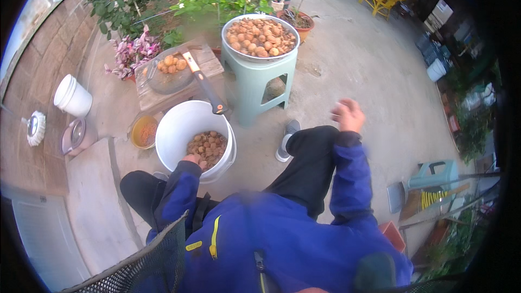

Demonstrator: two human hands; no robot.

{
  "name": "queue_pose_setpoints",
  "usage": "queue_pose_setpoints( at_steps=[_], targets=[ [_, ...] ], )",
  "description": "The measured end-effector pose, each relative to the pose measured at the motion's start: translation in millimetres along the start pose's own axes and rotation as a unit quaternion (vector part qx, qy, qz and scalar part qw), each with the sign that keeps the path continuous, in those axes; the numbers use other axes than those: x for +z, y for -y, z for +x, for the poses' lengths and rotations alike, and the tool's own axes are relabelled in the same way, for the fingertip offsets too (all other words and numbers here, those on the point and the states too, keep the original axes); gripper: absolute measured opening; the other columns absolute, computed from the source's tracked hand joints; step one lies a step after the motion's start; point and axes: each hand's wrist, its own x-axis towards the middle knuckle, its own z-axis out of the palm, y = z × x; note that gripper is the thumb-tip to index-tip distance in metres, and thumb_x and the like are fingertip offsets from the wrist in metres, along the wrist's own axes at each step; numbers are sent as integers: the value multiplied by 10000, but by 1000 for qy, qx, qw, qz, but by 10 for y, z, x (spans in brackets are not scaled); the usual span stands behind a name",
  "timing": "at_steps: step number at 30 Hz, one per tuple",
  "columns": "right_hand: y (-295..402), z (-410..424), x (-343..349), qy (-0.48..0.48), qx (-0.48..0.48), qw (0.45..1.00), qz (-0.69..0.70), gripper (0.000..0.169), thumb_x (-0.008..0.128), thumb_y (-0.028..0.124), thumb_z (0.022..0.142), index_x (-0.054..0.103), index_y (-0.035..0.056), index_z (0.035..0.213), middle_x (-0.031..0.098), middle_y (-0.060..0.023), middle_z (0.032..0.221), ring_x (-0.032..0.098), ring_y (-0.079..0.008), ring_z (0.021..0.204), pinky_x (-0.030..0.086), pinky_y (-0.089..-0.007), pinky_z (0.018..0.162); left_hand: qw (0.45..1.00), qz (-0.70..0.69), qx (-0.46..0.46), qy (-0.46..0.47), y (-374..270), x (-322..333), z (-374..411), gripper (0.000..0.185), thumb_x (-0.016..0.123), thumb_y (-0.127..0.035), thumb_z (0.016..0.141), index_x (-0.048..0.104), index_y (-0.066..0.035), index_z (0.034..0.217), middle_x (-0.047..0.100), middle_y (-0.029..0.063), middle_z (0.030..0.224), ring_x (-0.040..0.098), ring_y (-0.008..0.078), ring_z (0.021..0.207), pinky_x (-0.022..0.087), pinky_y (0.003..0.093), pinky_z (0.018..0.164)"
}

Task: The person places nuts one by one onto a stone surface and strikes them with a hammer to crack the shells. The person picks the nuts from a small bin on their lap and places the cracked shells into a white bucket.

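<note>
My left hand [196,162] reaches into a white plastic bucket [173,130] between my knees. Its fingers are partly hidden among the walnuts [209,146] at the bottom. Over my right knee, my right hand [349,114] is raised, blurred, with curled fingers; whether it holds anything is unclear. Beyond the bucket stands a low wooden stool [152,99] bearing a dark round slab [171,83]. Several walnuts [171,64] and a metal fork-like tool [150,74] lie on the slab. A hammer-like tool with a black-and-orange handle [205,85] extends from there over the bucket's rim.
A metal basin [225,40] heaped with walnuts [260,36] sits on a green plastic stool [252,85]. Left of the bucket is a yellowish bowl [135,132] of small orange-brown pieces. Farther left are a white pail [77,97] and a pinkish container [87,136]. Potted plants border the back.
</note>
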Motion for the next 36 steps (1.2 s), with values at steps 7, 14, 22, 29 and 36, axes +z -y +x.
queue_pose_setpoints(
  at_steps=[7, 14, 22, 29, 36],
  targets=[
    [-165, -437, 1663, 269, 91, 959, -22, 282, 712, 102, 778, 630, -41, 1007, 661, -86, 747, 627, -145, 595, 500, -291, 508, 996, -56, 25, -59, -101, 116, 25, 300, 669, -352, 821, 693, -63, 896, 677, 183, 914, 642, 359, 923, 505, 473, 818],
    [-305, -402, 2053, 347, 11, 927, -146, 307, 736, 184, 748, 658, -75, 894, 674, -121, 729, 632, -172, 558, 510, -304, 528, 992, -91, 23, -86, 75, 161, -14, 271, 683, -345, 816, 695, -92, 914, 685, 169, 912, 646, 350, 919, 507, 455, 808],
    [-244, -693, 2592, 378, 56, 916, -118, 344, 738, 247, 770, 685, -62, 914, 680, -134, 745, 623, -176, 554, 506, -297, 519, 958, -148, 48, -240, -208, -305, -105, 246, 698, -260, 823, 680, -68, 977, 645, 158, 914, 646, 349, 867, 517, 444, 778],
    [-393, -474, 3100, 473, 266, 836, 86, 251, 711, 149, 833, 611, -73, 897, 627, -128, 734, 653, -244, 576, 523, -342, 452, 919, -225, 67, -316, -368, -1129, -51, 321, 725, -204, 809, 658, -63, 1089, 621, 151, 958, 642, 322, 833, 515, 417, 719],
    [-338, -216, 3368, 532, 404, 724, 173, 243, 640, 74, 854, 542, -31, 1050, 594, -164, 866, 644, -315, 709, 558, -448, 589, 838, -97, 119, -524, -380, -2044, 660, 410, 747, -168, 769, 627, -73, 1150, 623, 135, 1002, 639, 244, 778, 511, 367, 688]
  ],
)
